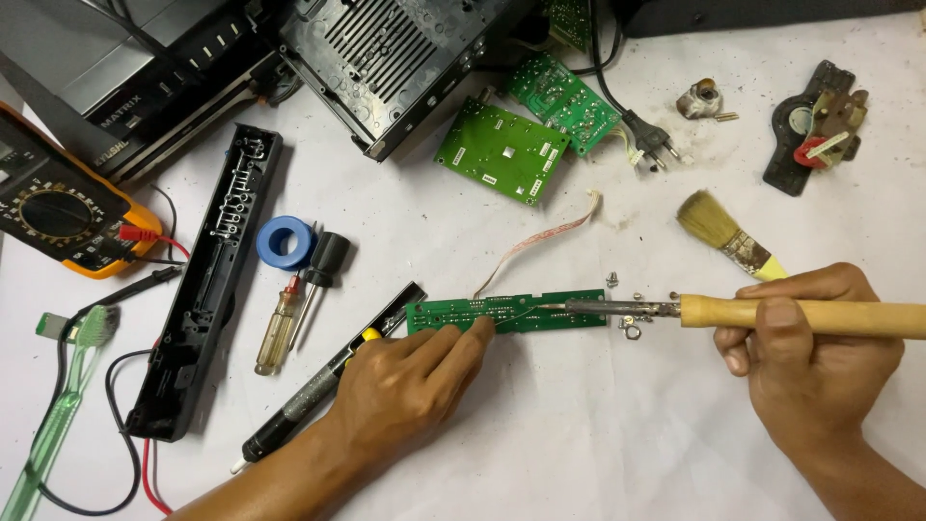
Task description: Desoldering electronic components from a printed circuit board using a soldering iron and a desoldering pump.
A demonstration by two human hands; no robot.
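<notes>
Here the right hand [810, 357] was closed around the wooden handle of a soldering iron [675, 311], its metal tip laid on the long green circuit board [506, 314] near the table's centre. The left hand [410, 381] pressed fingertips on the board's near edge, pinning it flat; it gripped nothing.

Risks, as judged: the left fingertips [479, 328] sat close to the hot tip, so a slip could burn them. The board could skate on the white cloth [579, 453] if pressure eased. The thin ribbon cable [540, 239] leaving the board's far edge could be scorched by the barrel.

Around: loose screws [627, 328] just beside the iron's shaft, a brush [728, 236] far right, a desoldering pump [318, 391] partly under the left wrist, screwdrivers [289, 309], a blue solder spool [286, 241], a multimeter [63, 207] far left.
</notes>
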